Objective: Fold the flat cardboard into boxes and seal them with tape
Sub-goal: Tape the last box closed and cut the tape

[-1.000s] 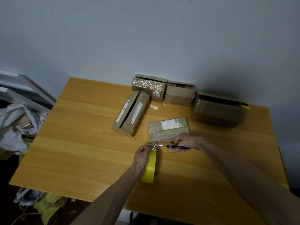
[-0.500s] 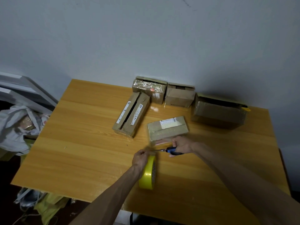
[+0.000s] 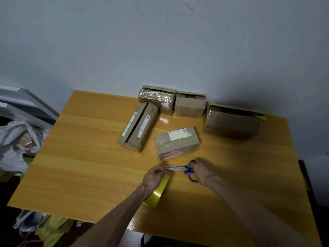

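Left hand [image 3: 154,176] grips yellow tape roll [image 3: 157,193], right hand [image 3: 202,171] grips blue-handled scissors [image 3: 181,169], blades near-closed; box [image 3: 177,142] label unreadable.

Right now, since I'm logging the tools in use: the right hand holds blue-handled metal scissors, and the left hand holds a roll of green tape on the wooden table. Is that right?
Not quite. The head view shows a roll of yellow tape, not green. The rest holds: the right hand holds the blue-handled metal scissors, and the left hand holds the roll on the wooden table.
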